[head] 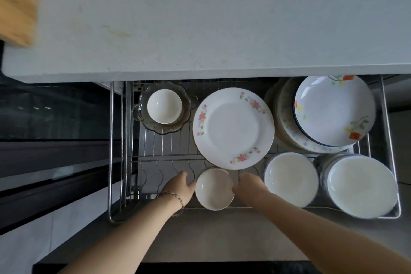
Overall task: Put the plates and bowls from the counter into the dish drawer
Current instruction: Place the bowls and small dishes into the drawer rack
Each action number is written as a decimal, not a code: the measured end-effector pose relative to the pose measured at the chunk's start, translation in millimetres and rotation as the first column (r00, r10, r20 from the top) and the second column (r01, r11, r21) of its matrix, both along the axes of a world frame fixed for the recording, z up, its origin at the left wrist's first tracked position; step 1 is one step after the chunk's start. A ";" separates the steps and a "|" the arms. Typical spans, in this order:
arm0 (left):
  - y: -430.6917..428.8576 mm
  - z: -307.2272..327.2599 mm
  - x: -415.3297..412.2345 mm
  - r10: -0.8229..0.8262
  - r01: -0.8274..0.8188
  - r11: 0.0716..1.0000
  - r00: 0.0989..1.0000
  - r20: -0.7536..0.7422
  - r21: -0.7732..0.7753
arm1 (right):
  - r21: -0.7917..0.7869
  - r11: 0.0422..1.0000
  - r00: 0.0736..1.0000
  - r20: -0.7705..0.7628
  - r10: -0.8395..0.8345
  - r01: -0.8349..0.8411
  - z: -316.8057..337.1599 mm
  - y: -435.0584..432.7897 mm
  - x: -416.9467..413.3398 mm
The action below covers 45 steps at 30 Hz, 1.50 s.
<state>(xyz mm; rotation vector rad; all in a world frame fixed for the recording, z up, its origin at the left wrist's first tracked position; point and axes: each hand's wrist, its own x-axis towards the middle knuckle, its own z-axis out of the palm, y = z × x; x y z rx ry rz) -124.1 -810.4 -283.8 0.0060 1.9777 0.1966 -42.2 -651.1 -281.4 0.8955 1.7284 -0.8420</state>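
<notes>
Your left hand [180, 187] and right hand [248, 186] clasp the small white bowl [214, 189] between them. It sits near-centre in the dish drawer [388, 140], equally close to both.

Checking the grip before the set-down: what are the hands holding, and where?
A small white bowl, held by its rim: left hand on its left edge, right hand on its right.

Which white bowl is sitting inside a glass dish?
The small white bowl at the drawer's back left. It sits in the wavy glass dish; the other bowls rest on the rack or in stacks.
</notes>
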 end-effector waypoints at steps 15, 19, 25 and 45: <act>175.3 249.2 -129.4 0.552 -0.413 0.672 0.833 -0.045 0.615 | -0.020 0.999 0.898 -0.440 0.027 -0.040 246.0 170.2 -145.0; 217.2 282.5 -177.0 0.553 -0.343 0.648 0.826 -0.109 0.680 | -0.058 0.984 0.801 -0.574 -0.169 0.166 292.4 208.0 -201.7; 253.0 281.1 -247.4 0.562 -0.307 0.637 0.813 -0.154 0.707 | -0.261 0.730 0.486 -0.600 -0.635 0.631 294.6 249.0 -282.4; 228.7 234.0 -277.7 0.604 -0.545 0.457 0.770 0.204 0.703 | -0.560 0.386 0.129 -0.443 -0.887 0.733 232.0 244.0 -285.0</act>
